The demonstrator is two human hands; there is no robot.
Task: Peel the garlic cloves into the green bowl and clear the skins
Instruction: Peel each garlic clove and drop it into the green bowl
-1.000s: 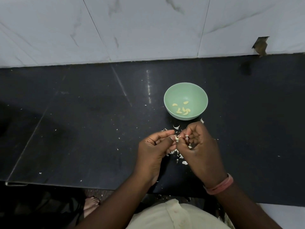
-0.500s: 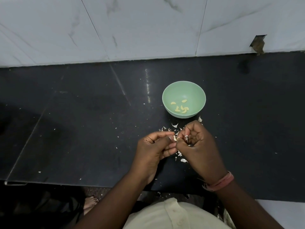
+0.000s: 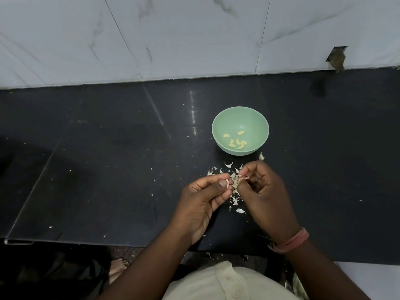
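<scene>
Garlic clove (image 3: pixel 227 182) pinched between hands (image 3: pixel 233 187).

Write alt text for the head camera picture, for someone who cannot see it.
Seen from above, a person's left hand and right hand pinch a garlic clove over scattered skins on a black counter. Just beyond stands a green bowl holding peeled cloves.

Green bowl (image 3: pixel 219 128) holds peeled cloves (image 3: pixel 236 141); skins (image 3: pixel 235 199) nearby
</scene>
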